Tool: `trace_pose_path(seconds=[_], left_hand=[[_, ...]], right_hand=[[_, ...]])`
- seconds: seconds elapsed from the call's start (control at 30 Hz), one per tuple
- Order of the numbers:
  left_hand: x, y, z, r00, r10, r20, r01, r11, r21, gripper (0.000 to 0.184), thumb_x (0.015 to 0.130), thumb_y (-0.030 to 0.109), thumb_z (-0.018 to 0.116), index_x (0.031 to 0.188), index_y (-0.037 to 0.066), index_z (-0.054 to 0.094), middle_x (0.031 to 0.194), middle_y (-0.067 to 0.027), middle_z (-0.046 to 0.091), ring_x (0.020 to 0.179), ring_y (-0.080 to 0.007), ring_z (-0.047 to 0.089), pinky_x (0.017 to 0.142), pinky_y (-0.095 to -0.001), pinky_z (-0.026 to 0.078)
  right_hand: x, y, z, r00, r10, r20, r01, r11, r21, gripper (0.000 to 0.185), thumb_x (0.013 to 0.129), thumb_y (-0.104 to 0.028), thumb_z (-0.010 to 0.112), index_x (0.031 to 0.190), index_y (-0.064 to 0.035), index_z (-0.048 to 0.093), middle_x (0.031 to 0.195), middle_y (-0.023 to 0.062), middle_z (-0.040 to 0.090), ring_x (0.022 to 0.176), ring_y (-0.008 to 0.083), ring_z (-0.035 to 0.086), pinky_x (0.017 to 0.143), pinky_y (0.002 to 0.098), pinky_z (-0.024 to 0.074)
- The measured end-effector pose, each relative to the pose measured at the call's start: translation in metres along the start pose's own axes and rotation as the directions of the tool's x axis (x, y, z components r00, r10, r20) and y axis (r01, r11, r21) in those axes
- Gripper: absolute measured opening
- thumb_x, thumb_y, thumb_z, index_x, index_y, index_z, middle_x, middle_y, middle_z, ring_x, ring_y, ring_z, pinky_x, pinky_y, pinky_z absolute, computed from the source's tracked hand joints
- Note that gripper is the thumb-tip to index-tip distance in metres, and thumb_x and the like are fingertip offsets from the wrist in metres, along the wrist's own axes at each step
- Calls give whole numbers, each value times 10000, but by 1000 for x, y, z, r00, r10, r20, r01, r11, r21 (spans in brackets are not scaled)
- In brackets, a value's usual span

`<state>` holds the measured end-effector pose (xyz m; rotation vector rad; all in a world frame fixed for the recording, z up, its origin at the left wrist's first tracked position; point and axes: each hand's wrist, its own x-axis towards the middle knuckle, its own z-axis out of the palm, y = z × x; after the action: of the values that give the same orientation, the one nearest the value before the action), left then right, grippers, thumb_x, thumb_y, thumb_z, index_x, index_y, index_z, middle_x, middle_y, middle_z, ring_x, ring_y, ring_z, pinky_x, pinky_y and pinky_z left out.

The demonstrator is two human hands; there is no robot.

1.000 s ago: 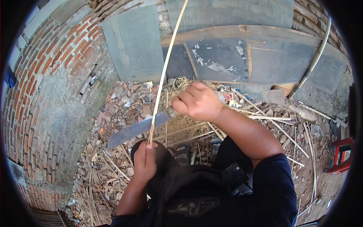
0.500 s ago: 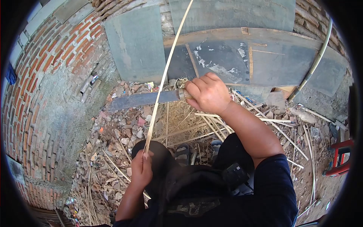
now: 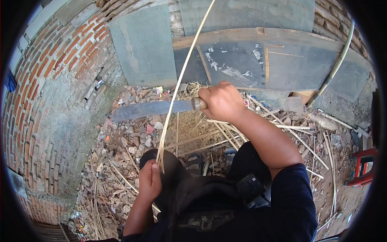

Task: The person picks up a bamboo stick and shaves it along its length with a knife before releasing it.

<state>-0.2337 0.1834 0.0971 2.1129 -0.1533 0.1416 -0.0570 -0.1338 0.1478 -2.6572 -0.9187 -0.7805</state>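
Observation:
A long, pale bamboo strip rises from my left hand to the top edge of the view. Its lower end, pinched between thumb and fingers near my left knee, is split into thin strands. My right hand is wrapped round the wooden handle of a big knife. The wide grey blade points left and lies nearly level, crossing the strip well above my left hand. Whether blade and strip touch, I cannot tell.
Rubble covers the ground, with loose bamboo strips at right and shavings ahead. Grey boards lean at the back. A brick wall stands left, a bamboo pole and a red object right.
The knife has moved up and away from my left hand, and its blade has turned closer to level. The strip leans further right, and its lower end now shows spread strands.

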Motion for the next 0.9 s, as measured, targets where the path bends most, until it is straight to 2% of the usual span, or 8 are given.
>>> trace_pose_path(seconds=[0.17,0.27,0.4,0.5,0.67,0.77,0.87,0.9], left_hand=[[3,2,5,1000,1,-19,1,997,72,221,1090,178,427,1063,18,578,699,70,421,586,-23,358,521,-225,286],[0,-1,3,997,63,-41,-56,986,156,224,1086,178,435,1052,18,589,693,62,428,587,-30,368,524,-234,290],[-14,5,-7,992,107,-59,-90,967,238,219,1076,172,456,1026,18,603,677,52,437,588,-36,383,528,-242,291],[-18,-1,-11,999,-5,-49,17,972,236,270,1068,182,460,1032,-28,626,693,-94,624,609,-175,609,588,-320,476],[-21,-11,-3,998,-36,-53,43,989,143,270,1068,181,451,1029,-18,629,670,-43,574,583,-118,526,564,-289,429],[-16,-11,3,997,-16,-75,23,995,94,265,1067,176,449,1028,-12,631,658,-21,546,568,-106,477,554,-281,404],[-19,-12,-4,996,-57,-68,64,992,105,261,1065,173,453,1022,-13,630,657,-35,556,570,-121,496,559,-295,414],[-21,-14,-8,994,-84,-64,91,989,116,260,1064,173,455,1020,-15,630,658,-44,565,573,-129,513,563,-302,422]], right_hand=[[0,-24,12,981,-184,-59,180,981,-70,218,698,-237,764,798,-127,605,660,37,648,615,256,660,705,389,500],[0,-33,16,985,-162,-56,157,984,-90,216,693,-235,764,794,-133,603,660,32,650,609,238,661,704,385,495],[3,2,10,997,25,-77,-27,1000,-17,175,732,-215,730,835,-113,632,695,66,687,660,246,693,732,396,509],[0,5,6,994,-29,-105,25,999,-39,199,712,-225,746,822,-115,621,689,58,674,662,259,685,725,399,505],[0,-12,6,994,-27,-106,30,999,32,210,690,-226,756,794,-128,601,675,39,646,632,250,665,700,383,495],[1,-33,4,983,-181,-38,178,982,-64,143,758,-218,708,820,-118,628,666,43,667,634,235,674,707,393,501],[2,-39,10,982,-187,-31,184,980,-82,104,774,-195,684,821,-117,633,664,33,666,620,218,664,702,390,497],[4,-30,10,995,-94,-38,91,993,-79,113,768,-198,689,822,-117,633,668,38,668,625,226,667,706,391,498]])
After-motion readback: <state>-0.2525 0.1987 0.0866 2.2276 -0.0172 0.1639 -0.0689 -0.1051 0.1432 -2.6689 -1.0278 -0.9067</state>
